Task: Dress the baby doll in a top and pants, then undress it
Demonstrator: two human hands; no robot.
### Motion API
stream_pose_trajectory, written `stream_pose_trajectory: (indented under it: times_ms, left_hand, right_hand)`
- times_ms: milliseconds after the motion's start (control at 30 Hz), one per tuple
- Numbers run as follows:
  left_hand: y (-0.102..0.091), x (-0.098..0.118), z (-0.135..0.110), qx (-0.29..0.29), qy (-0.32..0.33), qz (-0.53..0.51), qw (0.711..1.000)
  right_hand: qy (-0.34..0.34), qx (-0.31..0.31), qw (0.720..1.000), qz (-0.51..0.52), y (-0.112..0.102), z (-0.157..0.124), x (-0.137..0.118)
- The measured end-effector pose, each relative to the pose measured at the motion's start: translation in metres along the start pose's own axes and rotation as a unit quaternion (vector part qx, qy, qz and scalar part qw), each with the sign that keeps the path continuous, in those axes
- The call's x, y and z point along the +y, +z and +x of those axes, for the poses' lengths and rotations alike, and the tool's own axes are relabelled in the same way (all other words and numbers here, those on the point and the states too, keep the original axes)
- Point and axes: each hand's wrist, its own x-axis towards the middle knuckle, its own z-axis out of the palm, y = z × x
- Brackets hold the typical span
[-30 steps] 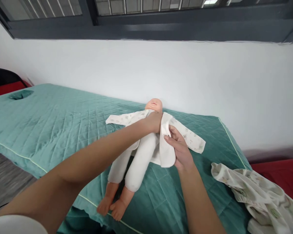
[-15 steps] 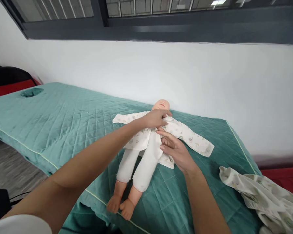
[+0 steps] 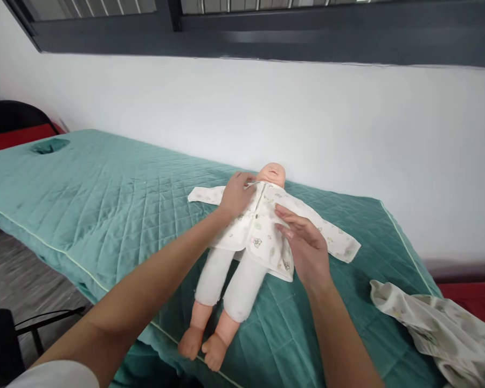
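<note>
Left hand (image 3: 237, 194): half open, fingers bent, laid over the upper front of the patterned jacket (image 3: 262, 231) near the collar; whether the fingertips pinch cloth, cannot tell. Right hand (image 3: 307, 245): open, fingers loosely curved, thumb apart, fingertips at the jacket's front on the other side (contact or a slight gap, hard to judge).

Doll (image 3: 242, 293) lies face up on the green quilted bed (image 3: 125, 188), head by the wall (image 3: 339, 118), bare feet at the near edge. Jacket is on it, fronts meeting at mid-chest, both sleeves spread. Jacket prints: small motifs, too fine to make out fully.

Left hand covers part of jacket and sleeve. Crumpled patterned garment (image 3: 436, 323), lower right, runs out of view; window (image 3: 267, 37) cut off above.
</note>
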Motion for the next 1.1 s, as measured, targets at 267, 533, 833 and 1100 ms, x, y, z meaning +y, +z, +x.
stream_pose_trajectory:
  times_ms: [267,533,833,1100]
  left_hand:
    - [-0.05,-0.046,-0.112,-0.001,-0.097,-0.022,0.995]
    - [-0.068,-0.043,-0.157,-0.08,-0.077,-0.012,0.994]
    - [-0.069,-0.044,-0.156,-0.137,-0.071,0.015,0.988]
    - [-0.055,-0.04,-0.159,-0.12,-0.034,0.066,0.99]
  right_hand:
    - [-0.046,-0.05,0.948,-0.312,0.006,-0.002,0.014]
    - [-0.056,-0.095,0.906,-0.409,0.016,-0.016,0.02]
    - [0.033,0.116,0.86,-0.497,0.008,-0.097,0.021]
    - [0.086,0.2,0.776,-0.592,0.02,-0.094,0.018]
